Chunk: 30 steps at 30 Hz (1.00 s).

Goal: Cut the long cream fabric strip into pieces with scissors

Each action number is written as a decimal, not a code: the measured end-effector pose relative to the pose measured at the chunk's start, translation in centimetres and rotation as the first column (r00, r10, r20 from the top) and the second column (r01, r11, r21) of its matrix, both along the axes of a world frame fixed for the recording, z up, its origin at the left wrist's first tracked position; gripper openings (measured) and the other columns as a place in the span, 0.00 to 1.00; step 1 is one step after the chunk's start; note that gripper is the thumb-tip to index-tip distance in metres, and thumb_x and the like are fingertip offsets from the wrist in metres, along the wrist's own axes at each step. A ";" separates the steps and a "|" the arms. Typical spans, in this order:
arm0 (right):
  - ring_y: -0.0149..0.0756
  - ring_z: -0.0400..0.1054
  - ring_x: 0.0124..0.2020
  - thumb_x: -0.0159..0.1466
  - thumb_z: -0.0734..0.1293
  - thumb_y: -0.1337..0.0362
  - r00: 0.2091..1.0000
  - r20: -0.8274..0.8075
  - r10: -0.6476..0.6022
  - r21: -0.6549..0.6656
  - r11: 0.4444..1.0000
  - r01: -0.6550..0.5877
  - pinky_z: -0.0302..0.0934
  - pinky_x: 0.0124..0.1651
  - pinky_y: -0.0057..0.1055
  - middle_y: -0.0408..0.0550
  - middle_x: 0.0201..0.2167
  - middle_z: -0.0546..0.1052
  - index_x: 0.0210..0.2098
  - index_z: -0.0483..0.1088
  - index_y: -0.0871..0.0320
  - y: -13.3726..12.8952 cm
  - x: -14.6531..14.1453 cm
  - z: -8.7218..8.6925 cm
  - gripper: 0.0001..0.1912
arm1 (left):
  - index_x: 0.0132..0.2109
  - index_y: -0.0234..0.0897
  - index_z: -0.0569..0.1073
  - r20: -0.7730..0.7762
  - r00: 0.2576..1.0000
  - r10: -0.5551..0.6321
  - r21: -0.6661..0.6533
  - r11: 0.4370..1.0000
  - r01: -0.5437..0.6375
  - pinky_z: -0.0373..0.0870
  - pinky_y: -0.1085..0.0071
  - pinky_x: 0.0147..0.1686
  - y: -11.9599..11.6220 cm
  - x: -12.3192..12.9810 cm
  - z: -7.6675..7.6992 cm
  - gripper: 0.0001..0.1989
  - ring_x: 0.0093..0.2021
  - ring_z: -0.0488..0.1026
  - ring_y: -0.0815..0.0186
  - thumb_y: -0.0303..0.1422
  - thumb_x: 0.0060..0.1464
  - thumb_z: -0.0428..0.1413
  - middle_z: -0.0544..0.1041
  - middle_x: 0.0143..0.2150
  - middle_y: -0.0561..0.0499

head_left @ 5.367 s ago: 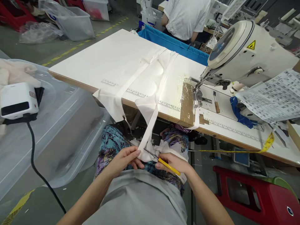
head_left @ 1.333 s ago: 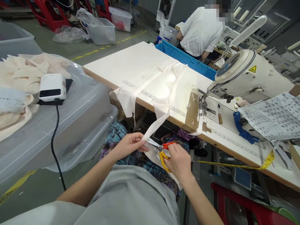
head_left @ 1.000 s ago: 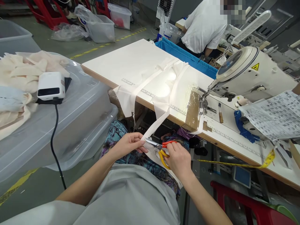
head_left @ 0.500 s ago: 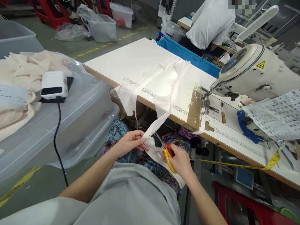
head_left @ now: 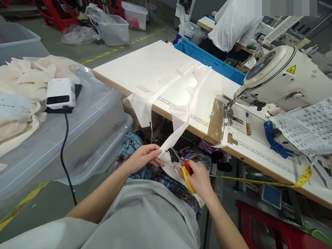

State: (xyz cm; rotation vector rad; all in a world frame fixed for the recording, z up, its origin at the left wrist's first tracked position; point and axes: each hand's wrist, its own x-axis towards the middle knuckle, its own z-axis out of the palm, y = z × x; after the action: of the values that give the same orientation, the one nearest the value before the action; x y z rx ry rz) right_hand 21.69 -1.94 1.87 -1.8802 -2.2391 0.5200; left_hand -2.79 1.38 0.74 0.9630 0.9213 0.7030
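Observation:
Over my lap, my left hand (head_left: 149, 156) pinches a pale fabric strip (head_left: 174, 136) between thumb and fingers. The strip runs up to the table edge, where it joins thin fabric pieces (head_left: 178, 98) lying across the top and hanging over the front. My right hand (head_left: 199, 176) is closed round the handles of a pair of scissors (head_left: 187, 176), yellow and red. Their metal blades point up and left, close beside the strip near my left fingertips. Below the hands, more of the strip trails down across my patterned trousers.
A sewing machine (head_left: 275, 76) stands on the right of the white table (head_left: 124, 64), with a small wooden-handled tool (head_left: 248, 128) beside it. A yellow measuring tape (head_left: 259, 181) hangs along the front. Left is a plastic bin (head_left: 101, 110) bearing fabric and a white device (head_left: 61, 93).
A loose flap of fabric near the scissor blades has dropped away, showing a dark gap there. My left hand has barely shifted; the scissors stay in my right hand.

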 end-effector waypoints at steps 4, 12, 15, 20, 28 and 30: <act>0.29 0.51 0.20 0.62 0.58 0.44 1.000 -0.013 -0.009 -0.027 1.000 0.009 0.42 0.24 0.25 0.39 0.17 0.61 0.22 0.50 0.54 0.0 -0.2 -0.1 0.23 | 0.38 0.34 0.71 -0.003 1.000 -0.002 0.000 1.000 0.002 0.76 0.73 0.34 0.0 0.0 0.0 0.20 0.36 0.81 0.60 0.49 0.56 0.57 0.82 0.33 0.48; 0.30 0.51 0.20 0.60 0.60 0.44 0.999 -0.038 0.000 -0.111 0.994 -0.004 0.41 0.24 0.26 0.39 0.18 0.60 0.23 0.49 0.54 -0.1 -0.2 -0.2 0.23 | 0.40 0.35 0.71 -0.029 1.000 0.002 0.003 1.000 -0.002 0.76 0.71 0.35 -0.1 -0.1 -0.1 0.21 0.38 0.81 0.58 0.50 0.57 0.56 0.82 0.34 0.47; 0.30 0.50 0.21 0.60 0.61 0.44 0.996 -0.092 0.009 -0.192 0.981 -0.026 0.41 0.25 0.27 0.38 0.18 0.59 0.23 0.49 0.54 -0.1 -0.2 0.1 0.24 | 0.41 0.35 0.71 -0.031 1.000 -0.001 0.001 1.000 0.001 0.76 0.70 0.36 -0.2 -0.2 -0.1 0.20 0.38 0.81 0.58 0.50 0.57 0.55 0.82 0.34 0.48; 0.29 0.48 0.23 0.60 0.64 0.44 0.979 -0.202 0.033 -0.328 0.940 -0.099 0.41 0.25 0.27 0.37 0.19 0.56 0.23 0.51 0.55 0.2 0.1 -0.5 0.25 | 0.41 0.36 0.71 -0.034 0.999 0.010 -0.021 1.000 -0.011 0.76 0.70 0.34 -0.1 -0.2 -0.2 0.20 0.36 0.81 0.59 0.49 0.54 0.58 0.82 0.35 0.49; 0.27 0.47 0.23 0.59 0.66 0.42 0.902 -0.426 0.072 -0.489 0.820 -0.297 0.43 0.25 0.25 0.36 0.20 0.54 0.23 0.54 0.56 1.3 0.6 -1.7 0.26 | 0.37 0.34 0.74 -0.100 0.995 -0.021 -0.053 0.998 0.016 0.74 0.72 0.32 -0.2 -0.1 -0.8 0.21 0.36 0.81 0.58 0.51 0.51 0.60 0.82 0.32 0.47; 0.27 0.48 0.23 0.60 0.65 0.42 0.882 -0.466 0.075 -0.503 0.798 -0.334 0.43 0.24 0.25 0.36 0.20 0.55 0.23 0.55 0.56 1.7 0.5 -1.5 0.26 | 0.37 0.34 0.74 -0.086 0.996 -0.029 -0.074 0.997 0.023 0.74 0.72 0.32 -0.3 -0.1 -1.0 0.21 0.36 0.81 0.58 0.50 0.52 0.60 0.82 0.31 0.47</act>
State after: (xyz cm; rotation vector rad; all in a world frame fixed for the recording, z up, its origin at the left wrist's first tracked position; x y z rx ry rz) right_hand 22.17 -0.19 0.37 -1.4966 -2.1290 1.6332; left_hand -2.87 1.06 -0.29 0.9451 1.0023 0.6058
